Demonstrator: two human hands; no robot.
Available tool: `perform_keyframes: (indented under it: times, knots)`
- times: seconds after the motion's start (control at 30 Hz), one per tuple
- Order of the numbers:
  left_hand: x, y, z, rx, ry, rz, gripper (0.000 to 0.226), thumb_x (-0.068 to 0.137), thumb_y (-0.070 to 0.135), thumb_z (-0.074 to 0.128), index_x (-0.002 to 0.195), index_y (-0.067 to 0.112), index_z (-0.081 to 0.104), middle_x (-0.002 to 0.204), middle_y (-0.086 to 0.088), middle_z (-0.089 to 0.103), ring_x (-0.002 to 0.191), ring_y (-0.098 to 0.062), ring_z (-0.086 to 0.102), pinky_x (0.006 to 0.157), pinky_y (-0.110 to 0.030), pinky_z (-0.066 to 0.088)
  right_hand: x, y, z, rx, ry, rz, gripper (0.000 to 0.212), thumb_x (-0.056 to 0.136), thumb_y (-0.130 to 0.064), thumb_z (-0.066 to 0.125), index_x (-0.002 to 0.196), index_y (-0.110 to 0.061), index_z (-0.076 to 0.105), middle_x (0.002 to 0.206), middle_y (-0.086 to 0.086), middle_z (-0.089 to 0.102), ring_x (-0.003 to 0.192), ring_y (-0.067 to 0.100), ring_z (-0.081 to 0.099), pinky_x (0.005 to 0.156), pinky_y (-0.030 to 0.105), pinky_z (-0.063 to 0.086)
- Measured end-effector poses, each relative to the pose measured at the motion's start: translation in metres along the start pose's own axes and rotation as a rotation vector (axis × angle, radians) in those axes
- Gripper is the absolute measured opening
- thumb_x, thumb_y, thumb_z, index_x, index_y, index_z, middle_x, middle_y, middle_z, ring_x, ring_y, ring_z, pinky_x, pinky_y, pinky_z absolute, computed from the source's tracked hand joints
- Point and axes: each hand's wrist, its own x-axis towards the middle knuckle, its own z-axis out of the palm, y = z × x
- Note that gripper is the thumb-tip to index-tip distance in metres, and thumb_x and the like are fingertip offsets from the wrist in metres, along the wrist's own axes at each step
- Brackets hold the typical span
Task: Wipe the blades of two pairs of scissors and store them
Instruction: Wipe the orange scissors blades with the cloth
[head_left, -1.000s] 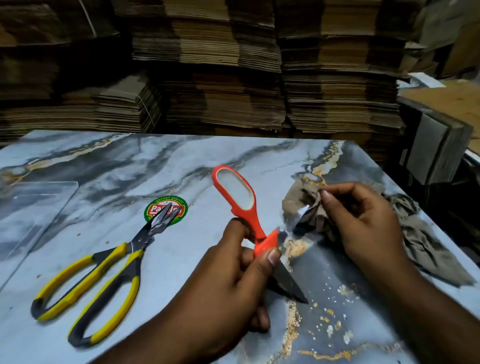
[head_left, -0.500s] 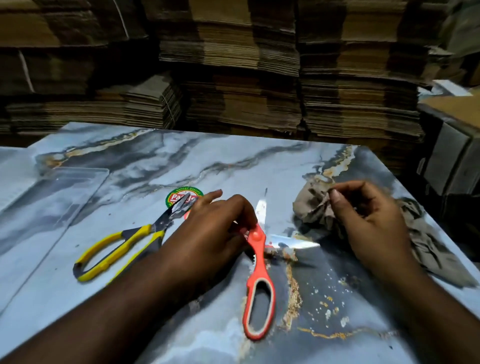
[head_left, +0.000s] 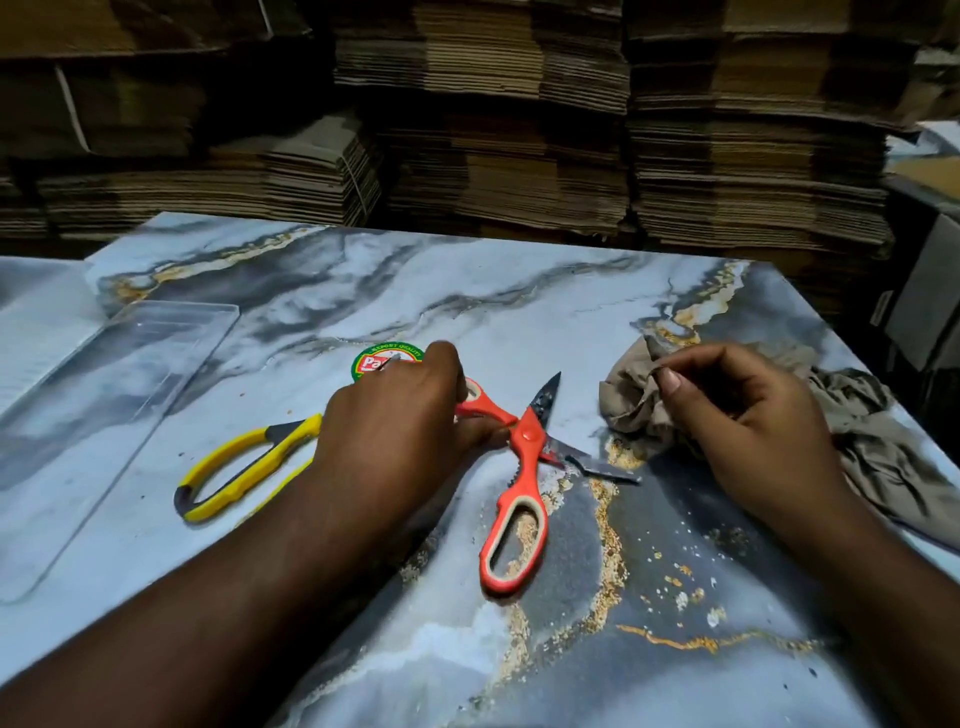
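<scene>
We find the orange scissors (head_left: 524, 457) lying flat on the marble-patterned bench (head_left: 519, 312), near its middle, blades spread wide: one blade points to the far side, the other to the right, and both show dark speckling. One handle loop lies toward the near edge; the other runs left under the left hand (head_left: 400, 421), whose curled fingers close around that loop. The right hand (head_left: 748, 415) rests on the bench just right of the blades, fingers curled and pinching a fold of the beige cloth (head_left: 872, 457), which lies crumpled toward the right edge. The cloth is near the right-pointing blade; we cannot tell whether the two touch. The yellow-and-black scissors (head_left: 244, 462) lie to the left of the left hand, their handles pointing near-left; the blades are mostly hidden behind that hand, with only a metal tip showing over a round green-and-red sticker (head_left: 382, 358) on the bench surface. We cannot tell whether these blades are spread or together. A clear plastic tray (head_left: 104, 395) lies at the left of the bench, well apart from both pairs of scissors. Stacks of flattened cardboard (head_left: 493, 130) stand beyond the far edge, across the whole width of the view.
</scene>
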Motion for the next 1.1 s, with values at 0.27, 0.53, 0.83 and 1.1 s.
perform_keyframes:
  times: [0.27,0.53,0.83,1.1]
  knots:
    - [-0.024,0.024,0.010,-0.021,-0.194,0.182,0.064,0.085,0.091,0.036,0.087,0.028,0.050,0.118,0.003,0.054,0.114,-0.021,0.047,0.092,-0.037,0.043,0.006,-0.001,-0.010,0.142,0.390,0.060,0.007,0.105,-0.022,0.067,0.111,-0.023,0.070,0.095,-0.010,0.072,0.085,0.001,0.066,0.079,0.017,0.053]
    - [-0.015,0.019,0.009,-0.188,-0.124,0.113,0.022,0.083,0.042,0.069,0.086,0.020,0.073,0.091,0.001,0.063,0.090,-0.022,0.061,0.078,-0.042,0.051,0.001,0.000,0.002,0.012,0.197,0.021,0.007,0.104,-0.021,0.067,0.106,-0.026,0.071,0.100,-0.004,0.073,0.089,0.005,0.068,0.074,0.011,0.050]
    - [0.000,0.008,0.006,-0.803,-0.376,-0.186,0.023,0.086,0.020,0.082,0.104,0.018,0.068,0.070,0.005,0.078,0.043,-0.001,0.057,0.048,-0.020,0.040,-0.008,-0.013,-0.003,0.036,0.162,-0.184,0.008,0.107,-0.025,0.063,0.108,-0.032,0.064,0.111,0.007,0.070,0.106,0.015,0.068,0.094,0.028,0.053]
    - [-0.003,0.010,0.006,-1.267,-0.551,-0.238,0.030,0.098,-0.006,0.063,0.126,0.005,0.060,0.087,-0.020,0.068,0.071,-0.027,0.074,0.057,-0.023,0.060,-0.041,-0.069,0.022,-0.020,0.009,-0.412,0.011,0.111,-0.022,0.045,0.118,-0.025,0.052,0.129,0.006,0.066,0.120,0.023,0.067,0.100,0.045,0.053]
